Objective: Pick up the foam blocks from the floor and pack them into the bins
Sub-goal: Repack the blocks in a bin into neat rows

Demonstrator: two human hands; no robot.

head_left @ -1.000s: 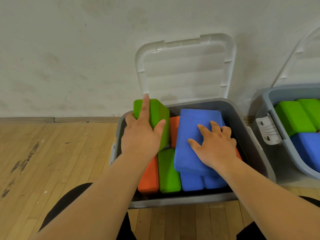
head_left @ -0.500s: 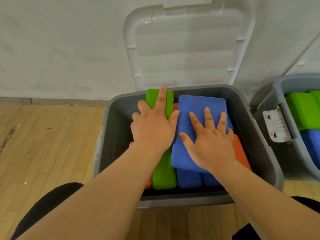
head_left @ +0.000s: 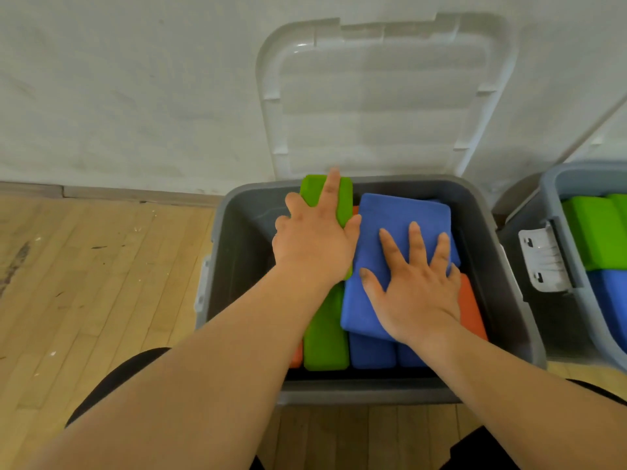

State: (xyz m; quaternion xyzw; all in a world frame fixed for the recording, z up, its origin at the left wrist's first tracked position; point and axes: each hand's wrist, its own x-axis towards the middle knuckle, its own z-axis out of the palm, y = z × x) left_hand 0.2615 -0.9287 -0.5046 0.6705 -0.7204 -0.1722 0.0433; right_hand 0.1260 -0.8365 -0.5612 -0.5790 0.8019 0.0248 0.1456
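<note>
My left hand (head_left: pixel 315 245) grips the upright green block (head_left: pixel 343 203) at the far edge of the grey bin (head_left: pixel 234 232). The forefinger lies along its top, the thumb on one side and the other fingers curled over the opposite side. My right hand (head_left: pixel 417 283) lies flat, fingers spread, on the blue block (head_left: pixel 400 215), which sits tilted on the lower blocks (head_left: pixel 325 337) toward the bin's right side. I judge this the seating step. Next I'd press both down level, taking care that the green one doesn't wedge.
</note>
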